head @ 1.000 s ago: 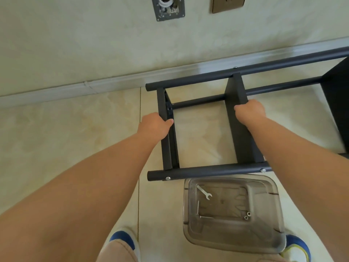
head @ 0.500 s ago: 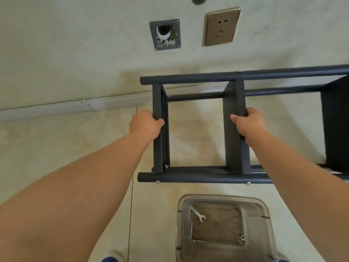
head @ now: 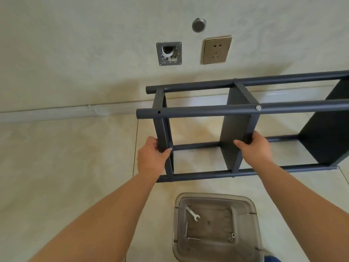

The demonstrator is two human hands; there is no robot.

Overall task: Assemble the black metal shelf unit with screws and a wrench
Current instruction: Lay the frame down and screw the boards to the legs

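Both hands hold the black metal shelf unit (head: 236, 112), which lies on its side over the tiled floor (head: 56, 167) near the wall. The left hand (head: 151, 157) has its fingers curled round the end panel (head: 160, 118), and the right hand (head: 255, 148) grips the edge of the middle shelf panel (head: 234, 129). Nearer, a clear plastic container (head: 253, 208) holds a small wrench (head: 192, 213) — with loose screws (head: 232, 237) at its right.

A pale tiled floor (head: 66, 167) with thin grout lines runs up to a light skirting board (head: 56, 112) at the foot of a cream wall (head: 75, 44). On the wall sits a gold-coloured socket plate (head: 216, 50); just left of it is an open grey junction box (head: 169, 53) with white cable showing inside. Above the socket plate is a small round grey cap (head: 198, 25). At the bottom edge, a blue shoe tip (head: 272, 259) shows.
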